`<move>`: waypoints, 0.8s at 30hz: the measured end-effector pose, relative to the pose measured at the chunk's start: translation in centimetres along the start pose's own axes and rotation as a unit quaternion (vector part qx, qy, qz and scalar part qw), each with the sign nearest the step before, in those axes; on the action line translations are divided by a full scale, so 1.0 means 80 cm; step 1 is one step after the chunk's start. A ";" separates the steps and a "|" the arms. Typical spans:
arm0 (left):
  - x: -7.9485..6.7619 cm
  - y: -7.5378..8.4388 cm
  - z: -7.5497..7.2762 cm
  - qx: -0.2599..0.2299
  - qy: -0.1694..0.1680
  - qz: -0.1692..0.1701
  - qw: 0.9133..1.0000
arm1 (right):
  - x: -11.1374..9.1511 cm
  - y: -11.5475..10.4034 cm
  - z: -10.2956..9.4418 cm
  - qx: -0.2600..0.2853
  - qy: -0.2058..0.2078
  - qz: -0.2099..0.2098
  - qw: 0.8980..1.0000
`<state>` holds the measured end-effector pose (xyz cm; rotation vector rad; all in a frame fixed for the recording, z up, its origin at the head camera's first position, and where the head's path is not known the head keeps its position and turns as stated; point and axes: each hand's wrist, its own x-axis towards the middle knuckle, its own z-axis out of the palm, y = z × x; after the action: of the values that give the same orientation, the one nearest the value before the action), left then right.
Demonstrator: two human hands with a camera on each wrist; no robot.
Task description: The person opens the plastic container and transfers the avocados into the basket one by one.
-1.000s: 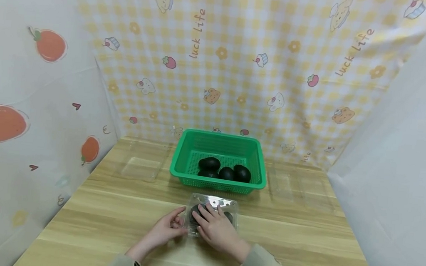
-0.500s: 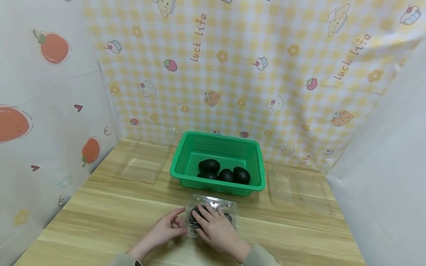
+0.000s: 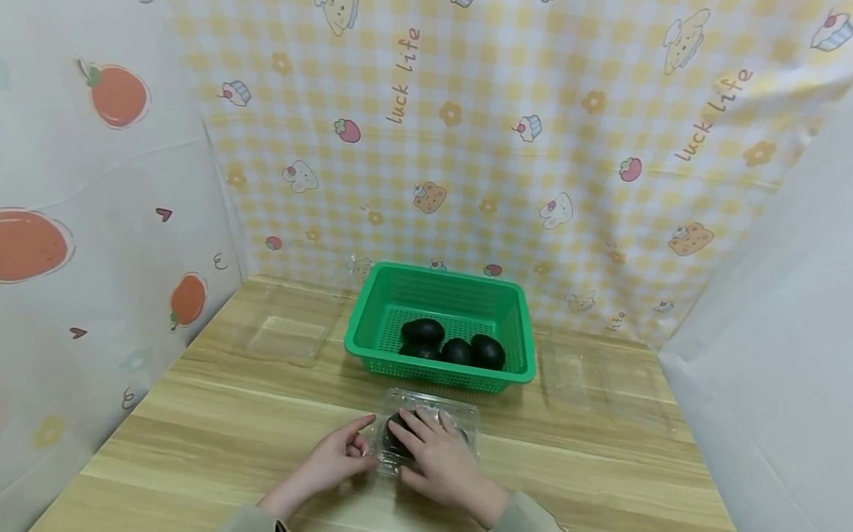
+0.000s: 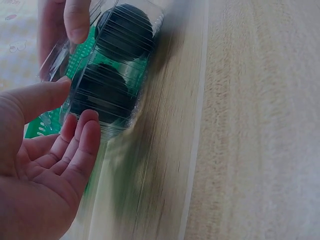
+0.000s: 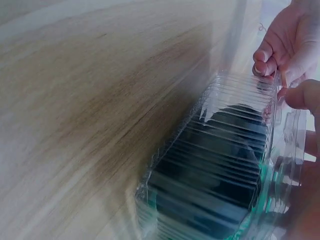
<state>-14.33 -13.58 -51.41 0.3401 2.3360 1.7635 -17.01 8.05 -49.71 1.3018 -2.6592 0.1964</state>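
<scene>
A clear plastic clamshell box [image 3: 387, 462] sits on the table in the head view, with dark avocados [image 4: 102, 92] visible through its ribbed wall. My left hand [image 3: 336, 455] is at its left end; in the left wrist view the thumb and curled fingertips pinch its rim at the corner. My right hand [image 3: 437, 459] lies across the top, fingers spread and fairly straight, pressing on the lid. Its thumb [image 5: 299, 95] touches the near rim in the right wrist view. The right hand hides part of the box's top and contents.
Behind the box stands a green plastic basket [image 3: 439, 374] holding several dark avocados [image 3: 423, 331]. Clear plastic trays or boxes lie at the back left [image 3: 284, 337] and back right [image 3: 566, 377]. Patterned cloth [image 3: 480, 153] hangs at the back, with pale sheets on both sides.
The right hand's fingers have shifted slightly on the lid, its thumb drawing a little apart. My left hand keeps its place at the box's corner. The head view has drifted slightly.
</scene>
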 end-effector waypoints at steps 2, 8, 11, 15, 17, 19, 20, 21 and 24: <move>-0.004 0.011 0.000 -0.003 0.001 0.000 1.000 | -0.001 0.002 0.001 0.011 -0.004 0.006 1.000; -0.009 0.023 0.001 -0.009 0.006 0.003 1.000 | -0.013 0.012 0.004 0.030 0.000 0.028 0.999; -0.003 0.009 0.003 -0.007 0.010 0.002 1.000 | -0.025 0.019 0.003 0.037 0.018 0.038 0.998; 0.002 -0.006 0.004 -0.008 0.013 0.010 1.000 | -0.042 0.028 0.002 0.038 0.053 0.042 0.997; 0.002 -0.009 0.004 -0.009 0.014 0.013 1.000 | -0.051 0.032 0.002 0.039 0.064 0.049 0.996; 0.002 -0.009 0.004 -0.009 0.016 0.011 1.000 | -0.058 0.036 0.003 0.048 0.074 0.056 0.995; 0.001 -0.009 0.004 -0.008 0.016 0.010 1.000 | -0.061 0.038 0.003 0.056 0.079 0.059 0.994; 0.001 -0.008 0.004 -0.008 0.016 0.006 1.000 | -0.064 0.039 0.003 0.066 0.084 0.059 0.992; 0.001 -0.007 0.004 -0.006 0.016 0.000 1.000 | -0.068 0.042 0.004 0.093 0.100 0.052 0.989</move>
<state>-14.35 -13.41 -52.00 0.3118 2.3462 1.7952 -16.46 14.23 -51.30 1.1259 -2.5866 0.5713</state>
